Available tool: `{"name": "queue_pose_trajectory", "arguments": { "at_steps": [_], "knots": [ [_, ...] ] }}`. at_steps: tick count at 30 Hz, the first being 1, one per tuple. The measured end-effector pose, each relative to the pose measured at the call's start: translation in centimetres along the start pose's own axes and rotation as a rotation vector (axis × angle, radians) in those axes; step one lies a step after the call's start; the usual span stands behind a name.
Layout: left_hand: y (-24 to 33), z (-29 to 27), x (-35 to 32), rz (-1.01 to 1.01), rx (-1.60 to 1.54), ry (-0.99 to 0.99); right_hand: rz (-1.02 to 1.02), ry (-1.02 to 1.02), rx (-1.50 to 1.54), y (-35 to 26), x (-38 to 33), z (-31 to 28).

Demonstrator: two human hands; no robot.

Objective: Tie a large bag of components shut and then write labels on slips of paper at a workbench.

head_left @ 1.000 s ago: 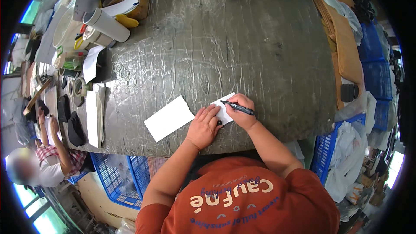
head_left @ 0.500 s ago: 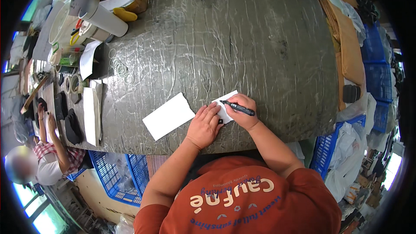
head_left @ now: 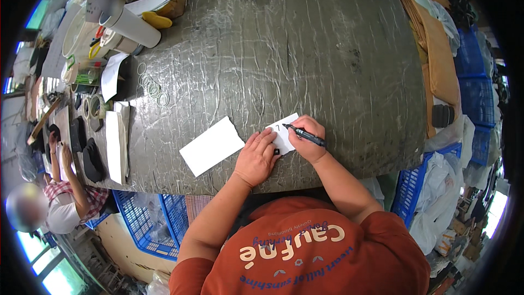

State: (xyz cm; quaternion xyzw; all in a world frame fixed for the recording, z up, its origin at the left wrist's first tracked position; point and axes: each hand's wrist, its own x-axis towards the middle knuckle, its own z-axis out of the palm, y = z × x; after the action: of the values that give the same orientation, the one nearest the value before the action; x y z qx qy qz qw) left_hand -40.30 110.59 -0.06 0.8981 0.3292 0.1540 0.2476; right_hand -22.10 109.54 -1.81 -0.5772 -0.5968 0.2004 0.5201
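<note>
A small white paper (head_left: 280,136) lies at the table's near side and bears a short dark stroke. My right hand (head_left: 309,139) grips a black marker (head_left: 304,134), its tip at the paper beside that stroke. Pressed on the paper's left part is my left hand (head_left: 256,155), its fingers close together. A black marker cap (head_left: 277,152) pokes out at this hand's right edge, seemingly held by the thumb, which is mostly hidden. Left of my hands lies a larger blank white sheet (head_left: 212,146) with a torn right edge, touching or nearly touching my left hand.
Rubber bands (head_left: 153,88), a stack of white paper (head_left: 115,142) and tape rolls (head_left: 97,107) lie at the left. Behind them stand a white cylinder (head_left: 134,26) and a basket (head_left: 174,1). Brown cardboard (head_left: 441,54) lines the right edge. A co-worker (head_left: 71,199) works at far left.
My right hand and the marker have shifted slightly right, and a dark stroke now shows on the small paper. My left hand has stayed nearly still.
</note>
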Motion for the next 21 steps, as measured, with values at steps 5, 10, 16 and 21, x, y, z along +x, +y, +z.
{"name": "queue_pose_trajectory", "arguments": {
  "at_steps": [5,10,16,21],
  "knots": [
    [0.03,-0.03,-0.03,-0.001,0.005,0.001,0.006,-0.008,-0.006,-0.04,0.0,0.02],
    [0.08,-0.04,0.01,-0.006,0.001,0.001,-0.006,-0.001,-0.014,0.13,-0.02,0.19],
    [0.07,-0.08,-0.02,-0.005,0.003,0.0,0.006,-0.02,-0.025,0.05,0.09,0.14],
    [0.01,0.0,-0.04,-0.005,0.0,0.005,0.017,-0.11,0.019,0.21,0.04,-0.53]
  ]
}}
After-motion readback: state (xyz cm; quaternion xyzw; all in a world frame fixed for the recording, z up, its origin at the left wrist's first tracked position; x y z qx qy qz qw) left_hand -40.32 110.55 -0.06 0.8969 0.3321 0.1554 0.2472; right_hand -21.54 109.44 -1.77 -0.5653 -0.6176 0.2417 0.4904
